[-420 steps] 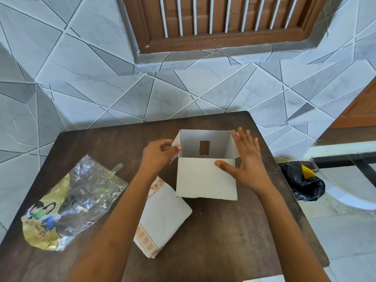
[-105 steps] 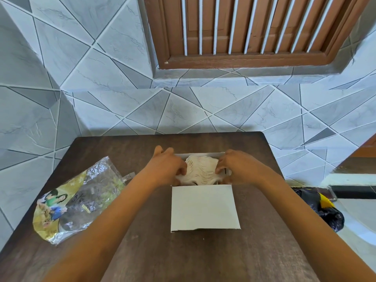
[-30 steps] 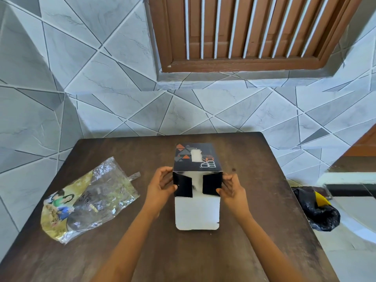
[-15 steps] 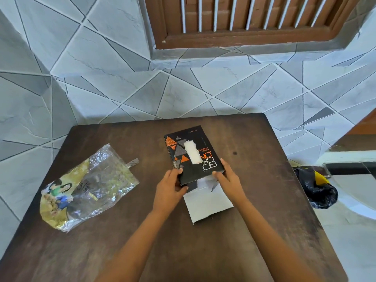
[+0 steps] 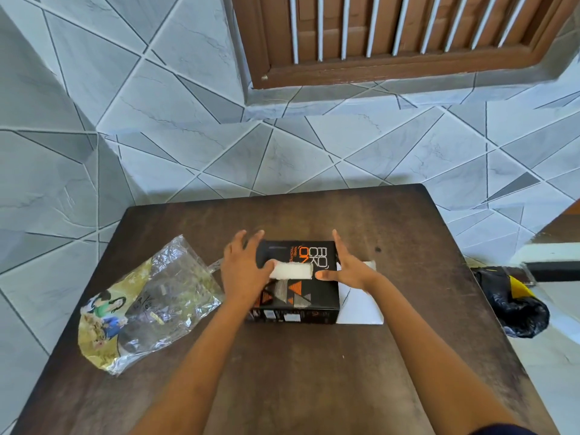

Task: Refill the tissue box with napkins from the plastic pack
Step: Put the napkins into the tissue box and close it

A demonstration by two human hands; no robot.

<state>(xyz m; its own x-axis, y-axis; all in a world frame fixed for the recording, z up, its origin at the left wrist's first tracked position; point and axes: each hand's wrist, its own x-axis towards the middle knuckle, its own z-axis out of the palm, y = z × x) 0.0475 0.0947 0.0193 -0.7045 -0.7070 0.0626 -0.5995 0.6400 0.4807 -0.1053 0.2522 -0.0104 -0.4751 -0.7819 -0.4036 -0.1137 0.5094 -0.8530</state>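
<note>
The tissue box top reads "BOX"; smaller print illegible.

Bare forearms lead to the left hand and right hand; dark navy cloth edges the right elbow.

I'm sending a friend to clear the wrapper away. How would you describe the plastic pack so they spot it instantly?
Find the dark wooden table below the window. The plastic pack lies on its left side, apart from the black tissue box. It alone is crinkled and see-through, with a yellow printed end.
</note>
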